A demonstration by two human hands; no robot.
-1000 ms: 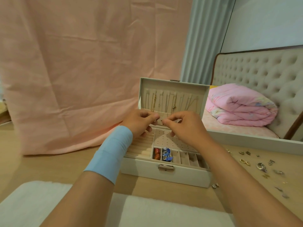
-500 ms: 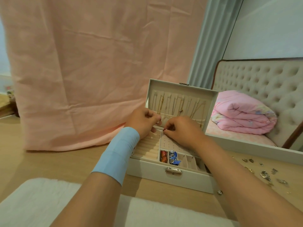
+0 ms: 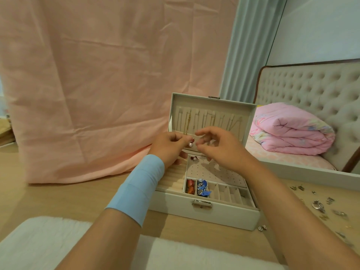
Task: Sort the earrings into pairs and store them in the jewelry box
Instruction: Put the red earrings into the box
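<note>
A white fluffy mat [image 3: 48,248] lies nearest, on a light wooden surface [image 3: 58,197]. Two bare forearms reach forward over it, the left one wrapped in a pale blue wristband [image 3: 140,188].

Beyond them sits an open white rectangular jewelry box [image 3: 224,216] with a metal clasp on its front. In its front row, the leftmost small compartment holds red and orange pieces [image 3: 190,187] and the next one blue and silver pieces [image 3: 202,189].

To the right of the box, small silver and gold loose earrings [image 3: 319,206] lie scattered on the wood.

Over the back of the box, the left hand [image 3: 169,147] pinches a pale pearl drop earring [image 3: 190,144] at its fingertips. The earring hangs upright, long axis vertical – small red top above, pearl pointing down.

The right hand [image 3: 220,147] hovers just beside it, thumb and fingers loosely curled and apart, holding nothing visible.

Just below, a matching red-topped earring [image 3: 193,158] sits at the far left corner of the box's dotted panel.

The raised lid [image 3: 212,102] shows thin chains hanging inside.

Behind hang a pink cloth [image 3: 97,75] and a grey curtain [image 3: 251,45]; at right, a folded pink quilt [image 3: 292,129] rests on a bed.
</note>
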